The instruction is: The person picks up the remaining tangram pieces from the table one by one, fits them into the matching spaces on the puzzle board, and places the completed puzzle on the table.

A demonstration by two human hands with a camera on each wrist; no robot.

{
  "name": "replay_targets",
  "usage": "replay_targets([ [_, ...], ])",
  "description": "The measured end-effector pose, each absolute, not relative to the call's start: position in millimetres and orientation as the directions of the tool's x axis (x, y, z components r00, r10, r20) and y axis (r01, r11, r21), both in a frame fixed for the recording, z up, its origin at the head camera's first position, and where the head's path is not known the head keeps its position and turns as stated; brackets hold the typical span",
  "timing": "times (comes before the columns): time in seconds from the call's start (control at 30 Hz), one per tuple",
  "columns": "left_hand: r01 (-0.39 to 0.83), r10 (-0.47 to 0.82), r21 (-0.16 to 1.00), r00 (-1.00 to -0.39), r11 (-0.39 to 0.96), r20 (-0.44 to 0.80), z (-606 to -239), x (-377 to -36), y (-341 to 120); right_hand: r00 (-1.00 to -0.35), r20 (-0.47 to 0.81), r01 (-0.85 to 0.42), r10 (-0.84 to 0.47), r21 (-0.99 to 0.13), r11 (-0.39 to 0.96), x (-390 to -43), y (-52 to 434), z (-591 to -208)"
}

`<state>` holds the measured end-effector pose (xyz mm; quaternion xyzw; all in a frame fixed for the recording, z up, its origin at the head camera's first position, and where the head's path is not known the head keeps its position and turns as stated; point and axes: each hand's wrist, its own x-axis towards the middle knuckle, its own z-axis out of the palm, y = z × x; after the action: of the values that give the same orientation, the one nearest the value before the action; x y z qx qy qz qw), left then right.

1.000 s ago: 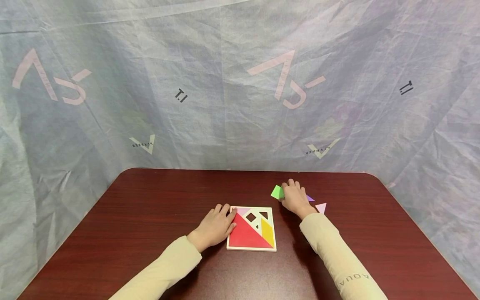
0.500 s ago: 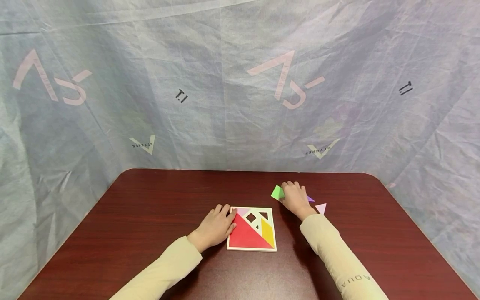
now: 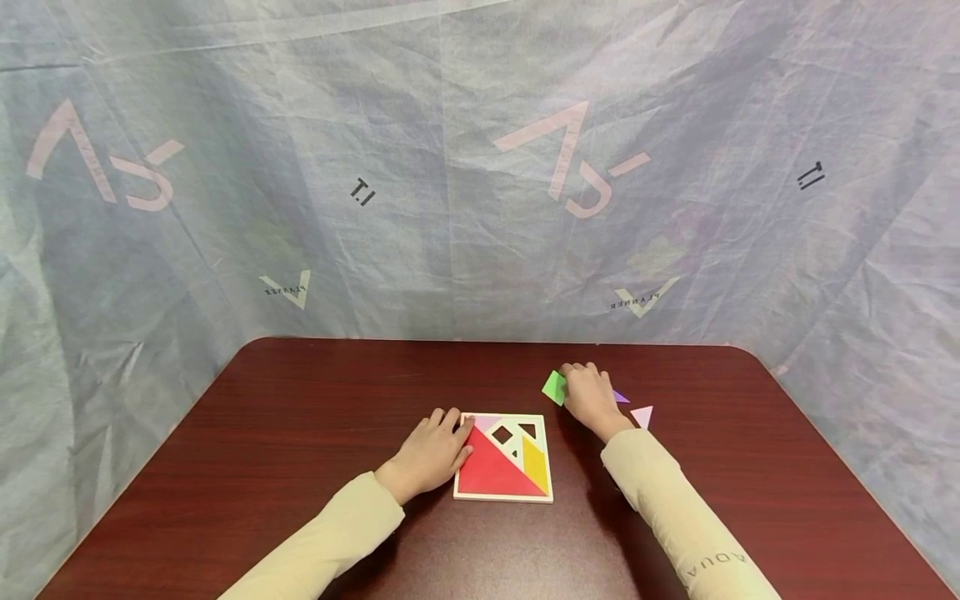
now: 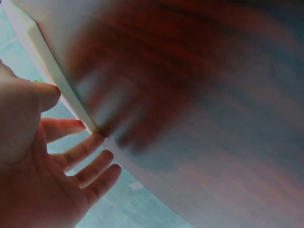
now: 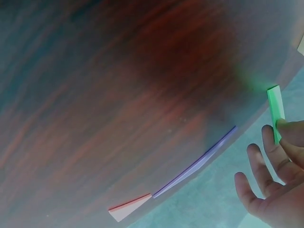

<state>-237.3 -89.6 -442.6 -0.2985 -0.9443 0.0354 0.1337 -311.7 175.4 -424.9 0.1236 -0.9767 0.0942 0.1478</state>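
My left hand rests at the left edge of a square, white-framed tangram board, index finger and thumb over its rim. In the left wrist view the relaxed fingers lie along the side of the frame. Set in the board are red, pink and yellow pieces, and dark cut-outs show at the upper right. Beyond the board, my right hand pinches a flat green tangram piece between thumb and index finger. A purple piece lies beside that hand, partly hidden in the head view.
A pink triangle lies on the dark red wooden table, to the right of the purple piece. Grey printed cloth hangs behind the table's far edge and along both sides.
The green piece has turned and tilted slightly in my right hand, whose fingers have shifted a little. My left hand and the board have stayed in place.
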Motion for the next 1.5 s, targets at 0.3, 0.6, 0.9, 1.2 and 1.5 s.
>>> replay_targets([
  [0.3, 0.556, 0.577, -0.154, -0.784, 0.817, 0.229, -442.7, -236.9, -89.1, -0.927, 0.321, -0.267, -0.193, -0.207, 0.941, -309.8, 175.2, -424.4],
  [0.6, 0.555, 0.576, -0.156, -0.785, 0.817, 0.226, -443.2, -236.9, -89.0, -0.913, 0.356, -0.285, -0.201, -0.202, 0.937, -304.7, 172.3, -421.5],
  [0.9, 0.557, 0.579, -0.158, -0.781, 0.816, 0.236, -444.0, -236.9, -89.2, -0.904, 0.376, -0.297, -0.202, -0.215, 0.93, -298.4, 167.6, -420.5],
  [1.2, 0.555, 0.577, -0.158, -0.783, 0.816, 0.232, -444.5, -237.3, -89.5, -0.889, 0.411, -0.316, -0.203, -0.23, 0.921, -291.2, 165.1, -419.6],
  [1.5, 0.553, 0.576, -0.163, -0.785, 0.817, 0.229, -444.2, -238.0, -89.8, -0.852, 0.469, -0.368, -0.235, -0.216, 0.904, -281.2, 160.3, -416.8],
])
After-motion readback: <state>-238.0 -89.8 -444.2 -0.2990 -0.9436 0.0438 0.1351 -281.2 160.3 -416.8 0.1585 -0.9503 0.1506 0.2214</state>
